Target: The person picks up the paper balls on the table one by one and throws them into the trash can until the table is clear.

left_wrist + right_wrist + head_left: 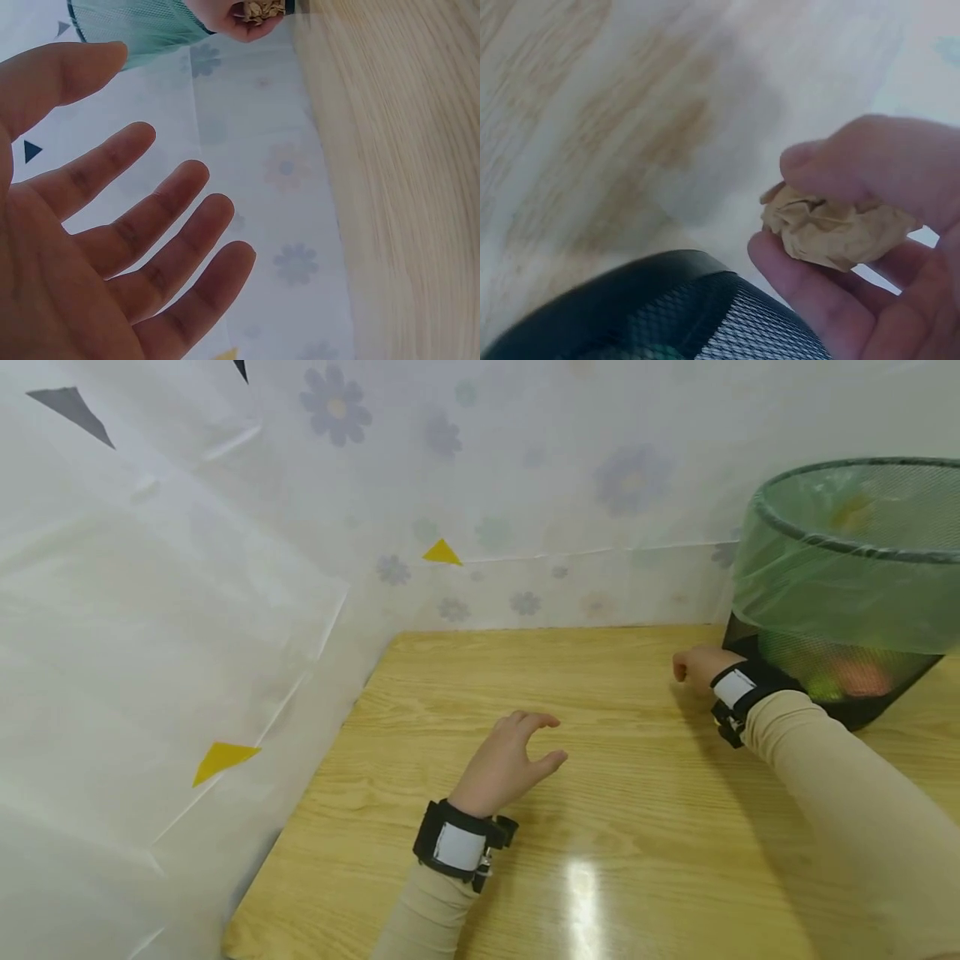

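A crumpled ball of brown paper [832, 229] is gripped between the thumb and fingers of my right hand [885, 180]. In the head view this right hand [703, 668] is low over the table, beside the mesh waste bin [847, 585], and its back hides the paper. A green plastic bag [810, 585] lines the bin and folds over its rim; reddish and yellow-green things show through the mesh near the bottom. My left hand [504, 762] hovers over the middle of the table with fingers spread and relaxed, holding nothing; its bare palm [52, 277] shows in the left wrist view.
The wood-grain table [600, 693] meets a white flower-patterned sheet [525, 468] at the back. Another white sheet [150, 610] hangs along the left edge, with yellow patches [223, 762] on it. Both wrists wear black straps with cameras.
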{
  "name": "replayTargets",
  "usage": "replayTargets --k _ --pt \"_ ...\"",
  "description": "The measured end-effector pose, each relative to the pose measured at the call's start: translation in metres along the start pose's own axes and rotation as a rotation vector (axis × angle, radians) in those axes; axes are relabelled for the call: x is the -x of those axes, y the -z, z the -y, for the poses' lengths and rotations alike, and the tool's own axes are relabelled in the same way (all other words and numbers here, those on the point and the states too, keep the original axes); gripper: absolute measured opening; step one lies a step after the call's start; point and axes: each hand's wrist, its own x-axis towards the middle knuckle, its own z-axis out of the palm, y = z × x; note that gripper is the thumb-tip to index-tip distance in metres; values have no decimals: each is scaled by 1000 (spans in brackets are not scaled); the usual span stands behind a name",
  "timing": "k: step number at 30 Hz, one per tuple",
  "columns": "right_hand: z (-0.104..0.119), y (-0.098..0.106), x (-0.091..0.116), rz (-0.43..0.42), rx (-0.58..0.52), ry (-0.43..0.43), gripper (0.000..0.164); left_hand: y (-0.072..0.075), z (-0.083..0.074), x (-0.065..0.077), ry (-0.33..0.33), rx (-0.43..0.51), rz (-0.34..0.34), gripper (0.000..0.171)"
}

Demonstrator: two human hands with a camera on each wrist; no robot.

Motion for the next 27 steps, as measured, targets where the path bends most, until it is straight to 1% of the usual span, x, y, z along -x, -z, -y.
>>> replayTargets --k 3,5,11,15,19,27 --pt "3 5 5 12 -27 15 21 1 -3 1 -3 1 2 44" --pt "5 8 8 36 -48 17 23 1 -5 2 -4 1 4 44" --pt "24 27 24 67 -87 41 22 1 -9 2 -15 -2 1 45" --pt "36 39 33 63 -83 62 22 1 -12 1 -27 -8 3 45" --pt "41 48 38 52 -64 91 23 1 -16 1 -45 -16 5 45" --pt "49 70 51 19 -36 92 22 4 -24 -2 -69 -28 -4 47"
